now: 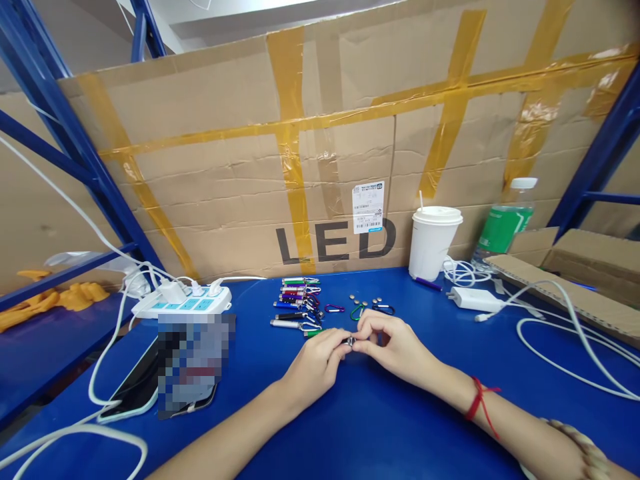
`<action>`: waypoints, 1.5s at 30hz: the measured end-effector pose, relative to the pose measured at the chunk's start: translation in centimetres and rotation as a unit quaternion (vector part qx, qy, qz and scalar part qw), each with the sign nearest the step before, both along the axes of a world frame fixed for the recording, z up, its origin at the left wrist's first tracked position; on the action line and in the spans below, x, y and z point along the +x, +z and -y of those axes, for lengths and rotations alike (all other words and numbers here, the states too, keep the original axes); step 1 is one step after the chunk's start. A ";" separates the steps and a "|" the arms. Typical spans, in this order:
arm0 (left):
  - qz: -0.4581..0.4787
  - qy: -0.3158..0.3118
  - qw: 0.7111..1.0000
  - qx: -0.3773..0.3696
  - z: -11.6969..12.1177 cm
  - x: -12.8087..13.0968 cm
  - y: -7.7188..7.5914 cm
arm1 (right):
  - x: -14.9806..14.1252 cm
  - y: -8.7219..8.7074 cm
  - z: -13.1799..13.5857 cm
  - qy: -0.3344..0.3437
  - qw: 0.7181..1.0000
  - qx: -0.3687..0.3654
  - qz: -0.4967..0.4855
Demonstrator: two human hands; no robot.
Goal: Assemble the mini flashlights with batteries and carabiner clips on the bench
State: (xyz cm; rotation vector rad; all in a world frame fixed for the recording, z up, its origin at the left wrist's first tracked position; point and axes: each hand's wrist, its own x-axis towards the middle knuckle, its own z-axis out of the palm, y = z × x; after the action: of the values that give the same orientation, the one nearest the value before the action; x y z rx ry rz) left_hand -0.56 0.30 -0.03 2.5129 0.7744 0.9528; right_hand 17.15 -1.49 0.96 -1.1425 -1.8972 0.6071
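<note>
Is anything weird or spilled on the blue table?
No spill shows, and the cup stands upright. The oddest bit is on the left: a patch by the phone is all blocky squares, partly hiding what lies there. On the right, a white cable sprawls in messy loops.

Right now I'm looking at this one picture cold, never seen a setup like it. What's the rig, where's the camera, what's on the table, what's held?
No machine here: a person works bare-handed. The single view comes from a camera on their head, looking forward and down. The left hand and right hand meet in front, fingertips pinching a small dark-and-silver piece, too covered to identify. Beyond them on the blue table lie a row of coloured tubes with clips, some loose clips and small round discs. A power strip sits left, a white cup right.
</note>
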 end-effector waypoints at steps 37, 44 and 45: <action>-0.019 0.096 0.995 -0.021 0.4 0.4 0.2 | -0.2 0.1 -0.3 -0.039 0.981 -0.127 -0.144; -0.034 0.111 0.993 -0.012 0.4 0.4 0.4 | 0.0 -0.1 -0.4 0.011 0.979 -0.091 -0.182; -0.033 0.111 0.993 -0.012 0.3 0.4 0.4 | 0.0 -0.1 -0.4 0.016 0.979 -0.091 -0.181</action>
State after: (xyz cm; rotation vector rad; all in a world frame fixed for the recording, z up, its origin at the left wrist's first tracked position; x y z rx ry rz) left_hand -0.18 -0.04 0.33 2.4857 1.0965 0.9269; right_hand 17.13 -1.07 0.86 -1.0331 -1.5740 0.9539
